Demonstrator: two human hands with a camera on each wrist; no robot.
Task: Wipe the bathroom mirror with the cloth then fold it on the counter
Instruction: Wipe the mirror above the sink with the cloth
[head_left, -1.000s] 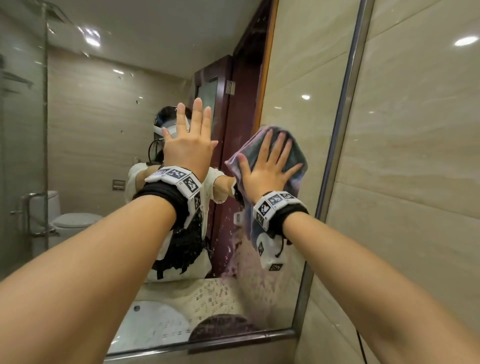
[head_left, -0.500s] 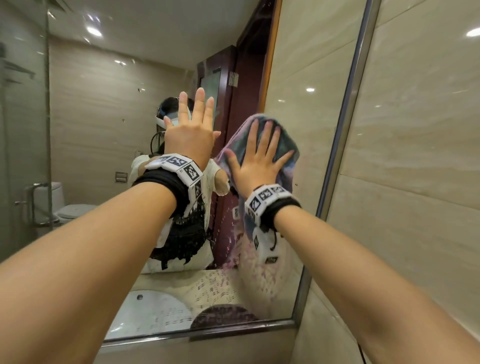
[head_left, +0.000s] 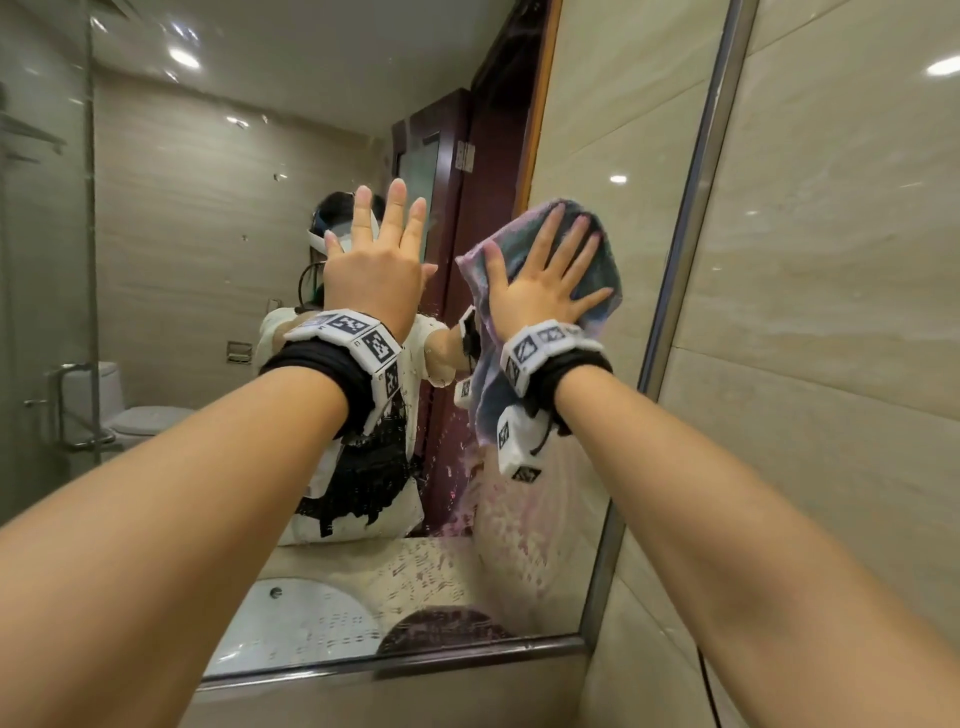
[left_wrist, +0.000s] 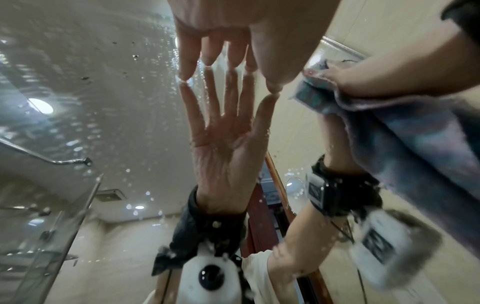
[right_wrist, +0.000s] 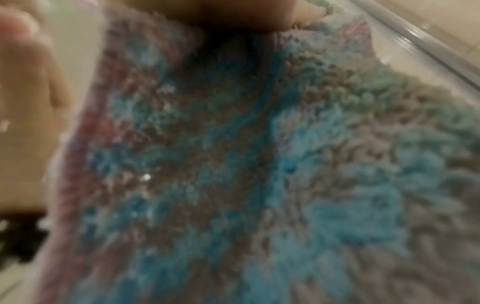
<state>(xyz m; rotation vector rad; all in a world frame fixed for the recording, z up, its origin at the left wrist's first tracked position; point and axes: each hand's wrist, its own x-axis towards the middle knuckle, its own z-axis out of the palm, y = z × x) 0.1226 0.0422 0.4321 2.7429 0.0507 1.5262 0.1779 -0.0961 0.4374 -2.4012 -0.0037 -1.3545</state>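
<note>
The big wall mirror (head_left: 197, 270) fills the head view, its glass speckled with water drops. My right hand (head_left: 545, 280) lies flat with spread fingers on a blue, grey and pink cloth (head_left: 602, 260), pressing it against the mirror near the right frame. The cloth's lower part hangs below my wrist. My left hand (head_left: 374, 260) is flat on the bare glass to the left of the cloth, fingers straight. In the left wrist view its fingertips (left_wrist: 183, 75) touch their reflection, with the cloth (left_wrist: 405, 144) to the right. The right wrist view is filled by blurred cloth (right_wrist: 259, 164).
The mirror's metal frame (head_left: 680, 291) runs along its right side and bottom edge (head_left: 415, 662). Beige wall tiles (head_left: 831, 312) lie to the right of it. The mirror reflects a white basin (head_left: 311, 618), a toilet (head_left: 135, 415) and a dark door.
My right hand has slid the cloth up and slightly left along the mirror. The left hand stays flat on the glass, and the head view has tilted a little.
</note>
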